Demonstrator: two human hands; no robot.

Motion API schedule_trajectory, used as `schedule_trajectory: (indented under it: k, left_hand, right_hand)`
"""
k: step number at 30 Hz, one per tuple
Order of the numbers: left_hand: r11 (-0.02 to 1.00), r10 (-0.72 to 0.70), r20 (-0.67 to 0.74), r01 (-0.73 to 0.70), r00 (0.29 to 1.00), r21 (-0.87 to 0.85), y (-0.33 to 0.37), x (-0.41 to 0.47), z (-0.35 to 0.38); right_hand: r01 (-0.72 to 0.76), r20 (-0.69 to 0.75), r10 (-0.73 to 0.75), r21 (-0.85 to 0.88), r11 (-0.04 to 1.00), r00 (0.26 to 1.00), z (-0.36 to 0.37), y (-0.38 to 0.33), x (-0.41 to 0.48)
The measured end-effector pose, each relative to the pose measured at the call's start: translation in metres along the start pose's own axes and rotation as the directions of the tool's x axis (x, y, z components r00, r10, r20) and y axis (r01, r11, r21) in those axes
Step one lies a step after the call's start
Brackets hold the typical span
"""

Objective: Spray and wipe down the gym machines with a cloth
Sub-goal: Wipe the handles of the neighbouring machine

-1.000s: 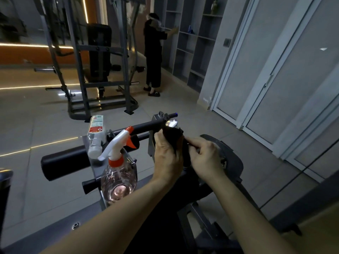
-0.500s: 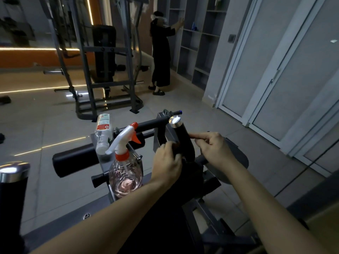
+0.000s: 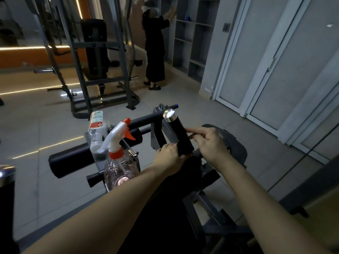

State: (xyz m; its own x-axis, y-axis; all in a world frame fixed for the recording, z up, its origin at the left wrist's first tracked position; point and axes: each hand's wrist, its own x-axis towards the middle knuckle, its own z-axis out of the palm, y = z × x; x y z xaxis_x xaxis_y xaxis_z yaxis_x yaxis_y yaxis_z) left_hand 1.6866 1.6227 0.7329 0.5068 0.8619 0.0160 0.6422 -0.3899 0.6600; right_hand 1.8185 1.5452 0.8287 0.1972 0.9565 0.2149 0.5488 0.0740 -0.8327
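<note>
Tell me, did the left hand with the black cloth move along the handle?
Yes. The left hand slid down the handle, away from its shiny cap, which the cloth covered before; now it grips near the bottom.

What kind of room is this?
Most likely a gym: a big metal weight machine stands at the back, a cloth is held against a padded handle, and a spray bottle sits close by.
</note>
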Motion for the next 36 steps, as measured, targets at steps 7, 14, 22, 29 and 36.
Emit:
schedule_trajectory:
  k: [7, 14, 22, 29, 36]
  left_hand:
    - [0.922, 0.190, 0.005, -0.180, 0.982, 0.341, 0.003, -0.032, -0.003]
    - [0.889, 0.064, -0.178, 0.025, 0.982, 0.457, 0.013, -0.077, -0.015]
    - [0.974, -0.186, 0.113, 0.168, 0.976, 0.150, 0.035, -0.069, -0.018]
    - [0.947, -0.222, -0.061, 0.230, 0.973, 0.224, 0.026, -0.035, -0.006]
    - [0.967, -0.216, -0.157, 0.234, 0.964, 0.105, 0.019, -0.006, 0.012]
  right_hand:
    - [-0.039, 0.026, 0.036, 0.093, 0.995, 0.999, 0.001, 0.002, -0.005]
    - [-0.402, 0.014, 0.404, 0.147, 0.904, 0.915, 0.022, 0.056, -0.055]
    - [-0.429, 0.262, 0.342, 0.471, 0.771, 0.903, 0.008, 0.054, -0.066]
    - [-0.314, -0.085, 0.305, -0.120, 0.942, 0.948, 0.004, 0.073, -0.005]
    - [-0.325, 0.050, 0.323, 0.033, 0.945, 0.945, 0.039, 0.083, 0.004]
